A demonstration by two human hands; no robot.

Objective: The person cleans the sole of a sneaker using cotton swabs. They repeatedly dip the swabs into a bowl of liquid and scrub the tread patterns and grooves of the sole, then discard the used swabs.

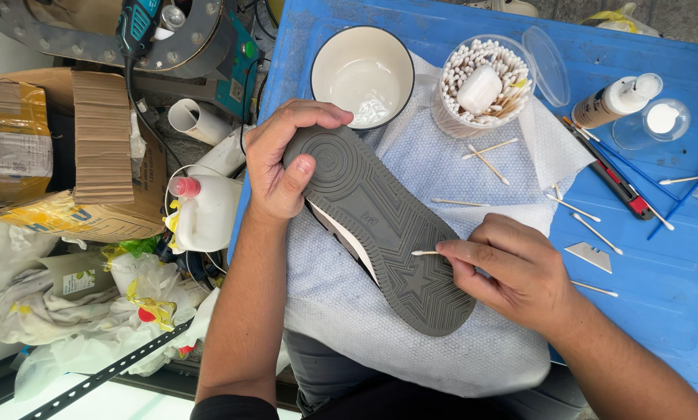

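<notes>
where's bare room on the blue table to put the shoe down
Free: blue table lower right, below the blade, and the white cloth under the shoe held by the left hand. Crowded: top right, around the swab tub, bowl, glue bottle and loose swabs.

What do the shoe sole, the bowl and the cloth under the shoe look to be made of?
Sole: probably rubber, matte dark grey, with moulded star and line tread.
Bowl: looks like glazed ceramic or enamel, glossy cream inside with a dark rim.
Cloth: seemingly non-woven wipe material, pale, with a dimpled texture and soft folds.
</notes>
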